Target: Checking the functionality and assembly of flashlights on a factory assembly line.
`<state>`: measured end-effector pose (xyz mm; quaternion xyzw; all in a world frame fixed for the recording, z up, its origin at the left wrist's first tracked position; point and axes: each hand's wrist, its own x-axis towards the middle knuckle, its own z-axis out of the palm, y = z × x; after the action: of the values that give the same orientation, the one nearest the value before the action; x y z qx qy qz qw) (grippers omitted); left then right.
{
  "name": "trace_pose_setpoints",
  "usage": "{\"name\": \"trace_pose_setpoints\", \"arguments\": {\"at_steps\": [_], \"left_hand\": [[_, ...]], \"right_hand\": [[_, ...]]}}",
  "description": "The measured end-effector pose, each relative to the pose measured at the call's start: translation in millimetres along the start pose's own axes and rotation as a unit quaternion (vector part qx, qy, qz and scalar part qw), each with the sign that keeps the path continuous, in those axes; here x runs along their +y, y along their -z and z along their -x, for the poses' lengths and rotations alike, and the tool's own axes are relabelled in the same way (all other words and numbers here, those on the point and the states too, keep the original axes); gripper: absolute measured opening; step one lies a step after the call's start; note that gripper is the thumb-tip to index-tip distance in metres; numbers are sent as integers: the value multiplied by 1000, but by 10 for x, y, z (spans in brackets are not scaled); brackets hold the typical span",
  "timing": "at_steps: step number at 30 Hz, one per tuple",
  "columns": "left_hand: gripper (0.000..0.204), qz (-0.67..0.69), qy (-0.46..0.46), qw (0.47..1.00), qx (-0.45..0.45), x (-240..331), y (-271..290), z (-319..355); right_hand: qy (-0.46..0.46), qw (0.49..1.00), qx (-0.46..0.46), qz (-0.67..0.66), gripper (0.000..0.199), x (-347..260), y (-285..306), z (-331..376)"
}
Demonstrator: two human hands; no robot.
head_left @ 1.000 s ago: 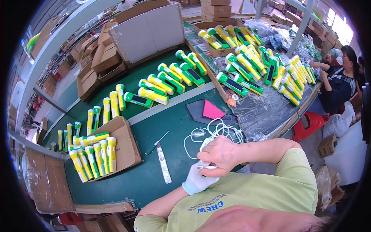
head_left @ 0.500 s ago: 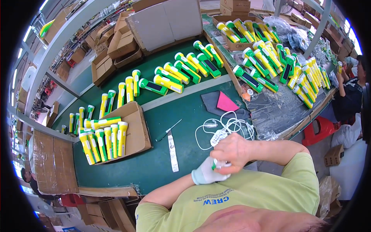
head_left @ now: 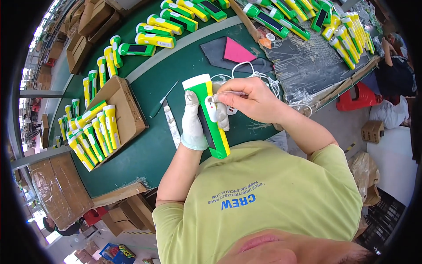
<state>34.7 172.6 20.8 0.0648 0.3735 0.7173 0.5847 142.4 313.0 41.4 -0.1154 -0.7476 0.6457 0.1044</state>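
The person's left hand (head_left: 192,123), in a white glove, is closed around a flashlight (head_left: 213,125), thumb on one side and fingers showing on the other. The flashlight is over the near edge of the table, in front of the shirt (head_left: 263,185), leaning a little with its white head up. Its body is green, with a long dark panel down one side, a yellow strip down the other and a white oval plate between them that has a tiny red spot. The bare right hand (head_left: 257,101) has thumb and forefinger pinched together on a thin pale piece (head_left: 215,97), its end at the top of that plate; it is too small to name surely.

Just beyond the hands, loops of white cable (head_left: 277,88) lie on the green table (head_left: 145,163). To the left are a screwdriver (head_left: 158,105) and a silvery strip (head_left: 171,122); farther back lies a grey cloth (head_left: 212,52) with a pink piece (head_left: 237,50) on it. An open cardboard box (head_left: 132,105) at the left holds more flashlights, and others line the table behind it. On the right, a dark, scuffed worktop (head_left: 303,66) carries another cluster. Past it are a red plastic stool (head_left: 358,97), white bags (head_left: 389,108) and a co-worker (head_left: 398,75).
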Motion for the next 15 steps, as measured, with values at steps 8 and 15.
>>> {"name": "trace_pose_setpoints", "arguments": {"at_steps": [8,15], "left_hand": [[74,-304,-230,924,26,-78,69,108],[94,-36,-94,995,-21,31,-137,127]], "right_hand": [[80,984,-22,160,10,-164,51,93],[40,997,31,63,13,178,101,-73]]}}
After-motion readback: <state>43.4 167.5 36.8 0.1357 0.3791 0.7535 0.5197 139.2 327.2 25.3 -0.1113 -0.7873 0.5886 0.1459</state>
